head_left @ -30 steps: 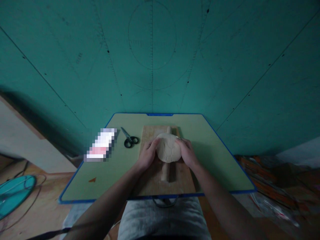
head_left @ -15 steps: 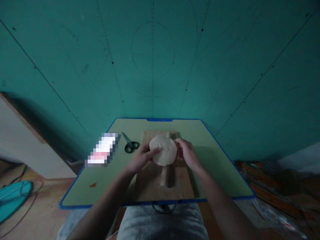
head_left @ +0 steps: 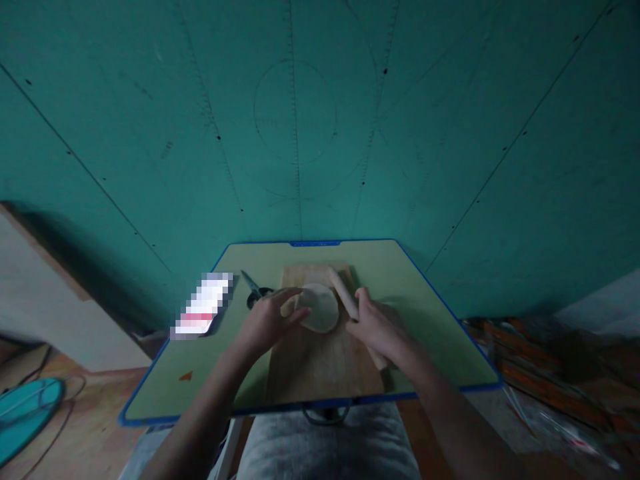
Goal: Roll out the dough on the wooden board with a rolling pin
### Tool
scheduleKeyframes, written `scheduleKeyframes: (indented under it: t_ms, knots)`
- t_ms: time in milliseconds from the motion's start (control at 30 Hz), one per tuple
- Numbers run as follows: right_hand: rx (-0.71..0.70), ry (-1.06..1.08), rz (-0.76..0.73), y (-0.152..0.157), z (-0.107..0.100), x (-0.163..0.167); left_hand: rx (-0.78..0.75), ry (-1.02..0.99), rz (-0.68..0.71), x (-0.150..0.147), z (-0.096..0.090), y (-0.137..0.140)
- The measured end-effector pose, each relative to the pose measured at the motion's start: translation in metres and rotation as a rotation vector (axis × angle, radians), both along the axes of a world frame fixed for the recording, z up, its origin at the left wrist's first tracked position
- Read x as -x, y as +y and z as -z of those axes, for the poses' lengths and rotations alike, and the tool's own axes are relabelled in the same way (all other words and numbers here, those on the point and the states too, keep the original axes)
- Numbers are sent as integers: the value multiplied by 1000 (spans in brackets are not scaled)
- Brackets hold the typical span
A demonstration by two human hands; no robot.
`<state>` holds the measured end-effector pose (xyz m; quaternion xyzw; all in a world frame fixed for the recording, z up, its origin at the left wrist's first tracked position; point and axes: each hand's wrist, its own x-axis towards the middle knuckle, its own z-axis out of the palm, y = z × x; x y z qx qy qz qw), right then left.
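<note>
Here, the dough (head_left: 323,310) lies on the wooden board (head_left: 320,367), below the frame's middle. It looks soft, so gentle fingers round its edge should suit. The left hand (head_left: 270,319) has a spread grip by that edge; the right hand (head_left: 377,328) wraps the rolling pin (head_left: 344,293).

Dark scissors (head_left: 256,290), orange scrap (head_left: 186,376), marked green wall (head_left: 320,133)

Dough (head_left: 324,313): matt, looks smooth to me
Rolling pin (head_left: 344,292): smooth, matt wood, as I see it
Board (head_left: 320,370): smooth-looking matt wood
Scissors (head_left: 251,283): metal blade, plastic-looking handles
Table (head_left: 430,347): smooth matt top, plastic-looking rim
Clothing on my lap (head_left: 325,443): creased, matt cloth
</note>
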<state>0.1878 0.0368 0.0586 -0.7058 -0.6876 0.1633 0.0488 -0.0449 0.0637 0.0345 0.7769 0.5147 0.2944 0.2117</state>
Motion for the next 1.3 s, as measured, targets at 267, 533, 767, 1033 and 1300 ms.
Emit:
scheduleKeyframes:
  t_ms: [267,533,767,1033,1300]
  knots:
    - [-203,154,41,1,25,-54,-233,379,184,-47,20,-4]
    - [-339,175,-118,-2,26,-62,-155,265,301,-37,17,-8]
    - [-430,195,-434,-12,7,-40,-414,149,56,8,-2,-9]
    - [-464,285,-656,-10,26,-23,-366,200,182,8,19,-70]
    - [-581,256,-372,18,28,-13,-328,25,64,-13,18,-99]
